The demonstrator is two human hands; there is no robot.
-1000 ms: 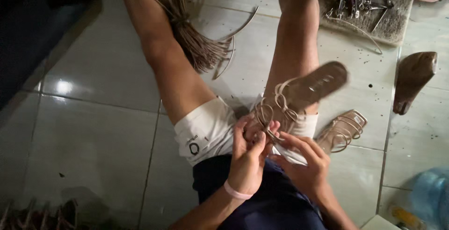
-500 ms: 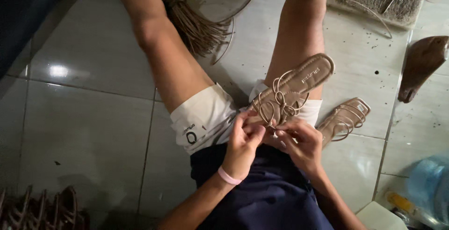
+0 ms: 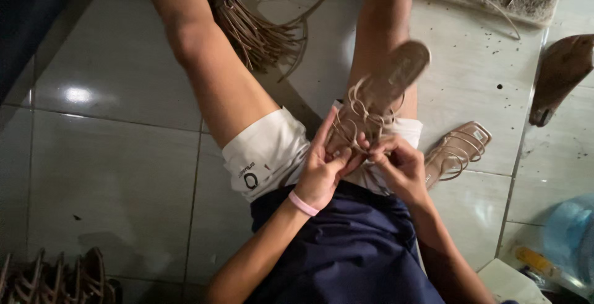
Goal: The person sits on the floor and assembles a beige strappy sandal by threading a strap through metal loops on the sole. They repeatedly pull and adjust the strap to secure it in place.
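My left hand (image 3: 323, 171) and right hand (image 3: 396, 165) together, pinching straps at heel end of strappy sandal (image 3: 383, 94); sole runs up-right, away from me.

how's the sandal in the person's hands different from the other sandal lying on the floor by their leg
The held sandal is lifted over the lap, gripped by the left hand and right hand; the floor sandal lies untouched on the tiles. The held sandal tilts with its sole toward the camera, while the floor sandal shows mostly its straps. Both look tan and strappy, of similar size.
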